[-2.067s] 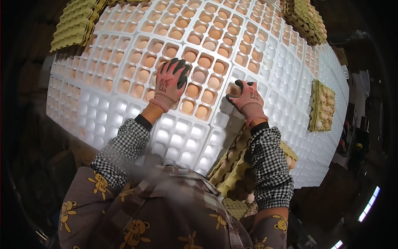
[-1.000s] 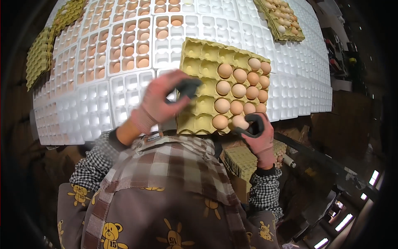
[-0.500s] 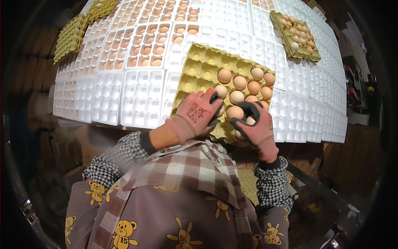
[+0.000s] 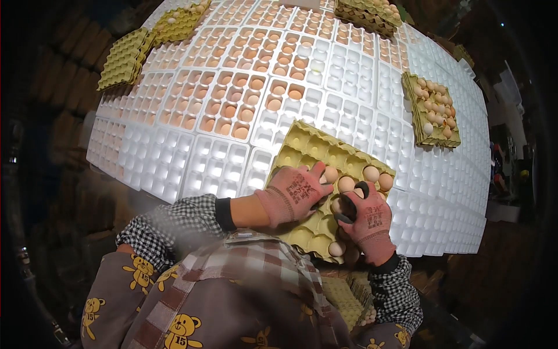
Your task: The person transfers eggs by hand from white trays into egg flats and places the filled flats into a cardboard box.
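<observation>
A yellow-green moulded pulp egg tray (image 4: 314,148) lies at a slant on the near edge of the table, with brown eggs in part of its cells. My left hand (image 4: 295,195), in a pink glove with dark fingertips, reaches over the tray, its fingers closed round an egg mostly hidden by the glove. Just beyond its fingertips sits a brown egg (image 4: 331,174). My right hand (image 4: 367,224), gloved alike, curls over the tray's right side, thumb and fingers closed round an egg that is partly covered. Another egg (image 4: 336,249) rests near the tray's front edge.
White foam egg trays (image 4: 212,166) cover the table, those at far left and centre holding brown eggs. A stacked pulp tray with eggs (image 4: 431,119) stands at right, another (image 4: 367,16) at the back. Pulp trays (image 4: 124,58) sit at far left.
The view has shifted, so the table sits lower in the picture. My left hand has moved farther over the tray to other eggs. Several near cells that held eggs now show bare.
</observation>
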{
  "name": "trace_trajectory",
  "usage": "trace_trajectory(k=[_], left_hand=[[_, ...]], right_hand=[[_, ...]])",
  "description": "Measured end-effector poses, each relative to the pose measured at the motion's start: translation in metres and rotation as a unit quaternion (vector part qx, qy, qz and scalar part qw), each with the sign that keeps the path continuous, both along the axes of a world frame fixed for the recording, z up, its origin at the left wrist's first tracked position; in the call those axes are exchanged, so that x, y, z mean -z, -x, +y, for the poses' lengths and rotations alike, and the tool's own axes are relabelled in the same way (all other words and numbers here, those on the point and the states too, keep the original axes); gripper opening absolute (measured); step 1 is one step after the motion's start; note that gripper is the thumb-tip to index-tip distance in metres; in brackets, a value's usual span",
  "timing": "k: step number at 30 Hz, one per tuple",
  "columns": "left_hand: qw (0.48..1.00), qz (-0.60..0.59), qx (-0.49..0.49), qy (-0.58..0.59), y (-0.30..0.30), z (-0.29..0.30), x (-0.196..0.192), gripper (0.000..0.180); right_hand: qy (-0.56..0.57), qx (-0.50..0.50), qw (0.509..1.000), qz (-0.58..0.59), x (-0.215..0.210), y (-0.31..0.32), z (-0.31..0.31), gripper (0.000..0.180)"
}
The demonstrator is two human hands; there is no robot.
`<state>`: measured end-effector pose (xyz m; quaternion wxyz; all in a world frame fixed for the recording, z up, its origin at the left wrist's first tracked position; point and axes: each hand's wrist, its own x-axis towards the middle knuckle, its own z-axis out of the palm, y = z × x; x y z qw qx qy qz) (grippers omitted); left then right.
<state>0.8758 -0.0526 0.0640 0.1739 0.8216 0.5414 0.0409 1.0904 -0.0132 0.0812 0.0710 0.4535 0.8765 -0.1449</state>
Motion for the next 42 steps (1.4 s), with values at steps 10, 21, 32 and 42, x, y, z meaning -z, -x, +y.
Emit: trace_trajectory(k=[10,21,32,42], left_hand=[[0.974,-0.121,-0.184,-0.059,0.071,0.2,0.075,0.043],[0.911,-0.319,-0.2,-0.168,0.099,0.239,0.148,0.05],[0.944,-0.238,-0.198,-0.117,0.117,0.235,0.156,0.044],[0.977,-0.15,0.073,-0.131,0.015,0.049,0.045,0.048]], right_hand=[[0.046,0.225,0.905,0.357,0.094,0.011,0.211,0.041],[0.001,0.154,0.981,0.116,0.155,0.021,0.268,0.045],[-0.112,-0.012,0.989,0.091,0.206,0.132,0.294,0.054],[0.128,-0.063,0.982,0.125,0.012,-0.011,0.086,0.053]])
